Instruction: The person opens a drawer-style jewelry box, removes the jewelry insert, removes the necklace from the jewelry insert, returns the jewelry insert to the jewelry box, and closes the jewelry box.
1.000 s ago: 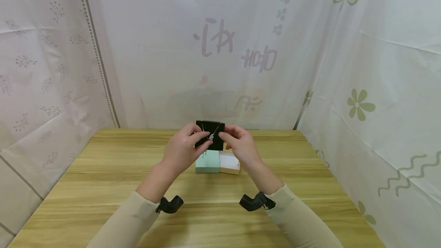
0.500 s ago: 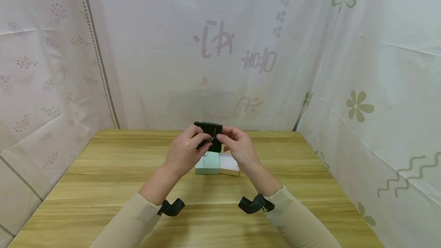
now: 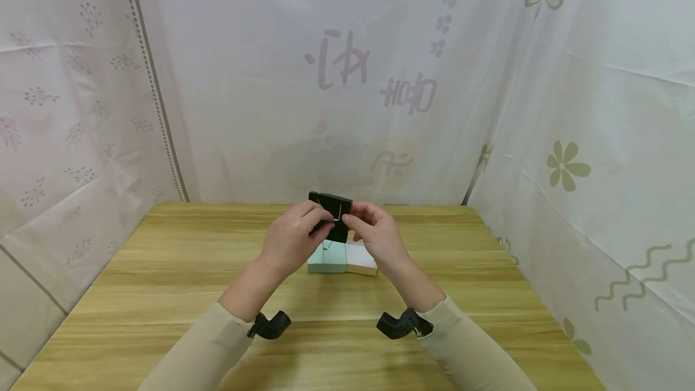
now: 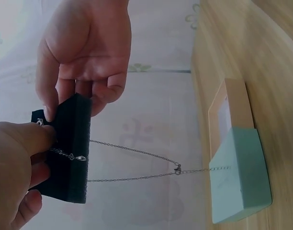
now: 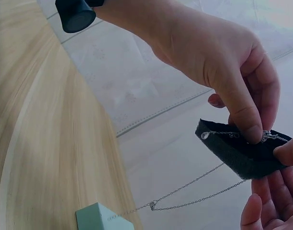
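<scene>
A thin black foam pad (image 3: 341, 232) is held upright above the table in the head view. My right hand (image 3: 380, 234) grips its right edge, thumb in front and fingers behind. In front of the pad, the thumb and index finger of my left hand (image 3: 290, 234) pinch the silver necklace near its sparkling pendant (image 5: 267, 136), which they partly cover. Below the pad the necklace chain (image 4: 132, 150) hangs in a loop to a small clasp (image 4: 177, 169), and its tail reaches down in front of the mint-green box sleeve (image 4: 240, 179).
On the wooden table (image 3: 206, 246), under the hands, lies the box sleeve with a peach drawer (image 3: 362, 269) pulled partly out to the right, white inside. A black wrist camera (image 3: 271, 326) sits at each cuff. Patterned white curtains (image 3: 347, 137) enclose the table.
My left fingertips have closed together over the pendant, which showed more plainly a second ago. The pad has tilted a little, its right side lower. The box stays put.
</scene>
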The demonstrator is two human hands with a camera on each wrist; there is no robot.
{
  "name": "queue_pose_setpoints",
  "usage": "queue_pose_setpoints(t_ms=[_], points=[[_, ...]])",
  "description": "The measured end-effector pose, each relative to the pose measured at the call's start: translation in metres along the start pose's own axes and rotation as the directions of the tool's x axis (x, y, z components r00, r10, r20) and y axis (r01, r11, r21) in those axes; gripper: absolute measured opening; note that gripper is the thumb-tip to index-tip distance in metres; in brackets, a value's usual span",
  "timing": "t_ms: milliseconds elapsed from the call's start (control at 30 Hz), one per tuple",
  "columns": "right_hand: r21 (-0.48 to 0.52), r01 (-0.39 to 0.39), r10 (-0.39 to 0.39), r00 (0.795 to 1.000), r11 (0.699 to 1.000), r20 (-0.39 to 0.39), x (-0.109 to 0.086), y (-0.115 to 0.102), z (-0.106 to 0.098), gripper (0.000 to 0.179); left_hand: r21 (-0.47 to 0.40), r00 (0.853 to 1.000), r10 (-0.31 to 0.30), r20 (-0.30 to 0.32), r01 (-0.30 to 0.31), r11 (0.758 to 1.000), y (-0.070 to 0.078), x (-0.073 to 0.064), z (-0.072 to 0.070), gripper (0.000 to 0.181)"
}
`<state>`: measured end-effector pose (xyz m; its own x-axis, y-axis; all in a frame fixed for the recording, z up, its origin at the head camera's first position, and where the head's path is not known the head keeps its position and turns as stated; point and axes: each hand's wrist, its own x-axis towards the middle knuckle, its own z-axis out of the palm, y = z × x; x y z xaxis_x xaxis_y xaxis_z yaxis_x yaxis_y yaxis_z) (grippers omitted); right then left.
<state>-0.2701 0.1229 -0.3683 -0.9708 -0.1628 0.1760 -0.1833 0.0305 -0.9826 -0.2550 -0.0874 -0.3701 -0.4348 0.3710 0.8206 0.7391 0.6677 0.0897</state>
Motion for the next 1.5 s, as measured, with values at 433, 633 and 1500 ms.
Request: queue_pose_setpoints(t_ms=[433, 633, 1500], points=[[-0.071, 0.02, -0.021, 1.0, 0.997, -0.01, 0.001, 0.009, -0.002, 0.024, -0.084, 0.999, -0.013, -0.035, 0.01, 0.996, -0.001, 0.009, -0.006, 0.016], [-0.093, 0.016, -0.016, 1.0, 0.996, -0.002, 0.0, 0.015, -0.003, 0.024, -0.088, 0.996, -0.03, -0.08, 0.022, 0.996, -0.009, 0.02, -0.017, 0.013], [-0.116, 0.001, 0.002, 1.0, 0.993, 0.028, -0.005, 0.027, -0.011, 0.025, -0.017, 0.961, -0.224, -0.159, 0.225, 0.974, -0.063, 0.042, -0.062, 0.006]])
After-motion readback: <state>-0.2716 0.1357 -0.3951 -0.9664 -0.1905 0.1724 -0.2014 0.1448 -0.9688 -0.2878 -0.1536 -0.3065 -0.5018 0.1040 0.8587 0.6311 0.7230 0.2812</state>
